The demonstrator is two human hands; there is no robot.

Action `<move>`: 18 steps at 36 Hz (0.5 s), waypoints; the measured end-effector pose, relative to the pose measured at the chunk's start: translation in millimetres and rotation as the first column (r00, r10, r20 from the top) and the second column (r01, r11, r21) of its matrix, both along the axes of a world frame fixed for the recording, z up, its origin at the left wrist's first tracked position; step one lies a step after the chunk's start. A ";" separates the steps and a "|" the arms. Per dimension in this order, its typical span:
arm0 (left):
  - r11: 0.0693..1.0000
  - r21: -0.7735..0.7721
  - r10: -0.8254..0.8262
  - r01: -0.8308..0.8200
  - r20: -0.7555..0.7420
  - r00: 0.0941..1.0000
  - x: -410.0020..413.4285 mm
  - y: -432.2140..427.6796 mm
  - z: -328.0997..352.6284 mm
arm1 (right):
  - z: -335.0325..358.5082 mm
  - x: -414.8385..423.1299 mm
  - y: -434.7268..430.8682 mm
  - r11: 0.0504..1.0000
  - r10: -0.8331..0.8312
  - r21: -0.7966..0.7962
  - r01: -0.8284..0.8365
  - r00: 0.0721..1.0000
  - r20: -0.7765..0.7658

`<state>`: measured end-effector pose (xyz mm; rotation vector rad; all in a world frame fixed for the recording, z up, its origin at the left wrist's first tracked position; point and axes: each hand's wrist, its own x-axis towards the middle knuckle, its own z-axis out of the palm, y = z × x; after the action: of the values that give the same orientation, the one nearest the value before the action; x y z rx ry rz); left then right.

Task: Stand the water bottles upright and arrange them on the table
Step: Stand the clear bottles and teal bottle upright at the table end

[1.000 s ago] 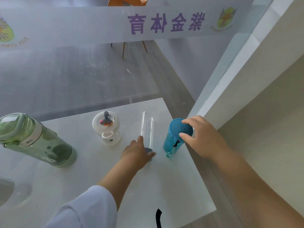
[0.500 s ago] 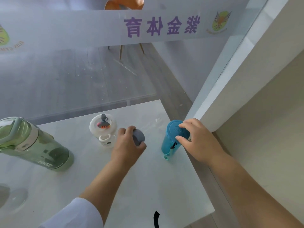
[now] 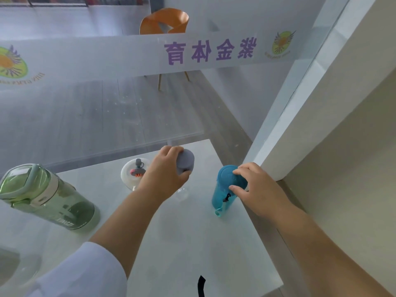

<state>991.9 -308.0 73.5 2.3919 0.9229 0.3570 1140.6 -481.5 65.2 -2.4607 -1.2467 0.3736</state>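
My left hand (image 3: 165, 176) has its grip closed around the grey cap (image 3: 185, 161) of the clear bottle (image 3: 182, 192), which stands upright on the white worktop (image 3: 192, 243); its see-through body shows only faintly below my palm. My right hand (image 3: 255, 187) has its grip closed on the lid of the teal bottle (image 3: 225, 189), also upright, its loop strap hanging toward me. That bottle sits close to the worktop's right edge, beside the pale wall corner (image 3: 285, 159). Just left of my left hand stands the small white bottle (image 3: 132, 174), partly hidden by my wrist. The big green bottle (image 3: 47, 196) stands well apart at the far left. The back edge meets a glass partition (image 3: 107, 116). The near half of the worktop lies bare between my forearms.
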 end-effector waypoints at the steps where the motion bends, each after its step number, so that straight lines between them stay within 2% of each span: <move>1: 1.000 0.013 -0.010 0.010 -0.005 1.000 -0.5 0.2 -0.6 | -0.1 -0.1 -0.1 1.000 0.001 0.000 -0.001 1.000 0.001; 11: 0.997 0.051 -0.052 0.056 -0.075 0.996 -2.6 5.5 -4.2 | 1.4 0.1 -0.2 1.000 0.021 -0.017 -0.021 1.000 0.001; 18: 0.998 0.039 -0.042 0.044 -0.060 0.997 -7.2 1.3 -3.9 | 3.1 0.3 0.3 0.999 0.023 -0.032 -0.023 1.000 0.002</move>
<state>984.7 -306.7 69.6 2.4672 0.8968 0.2929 1140.9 -481.3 68.2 -2.4759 -1.2812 0.4001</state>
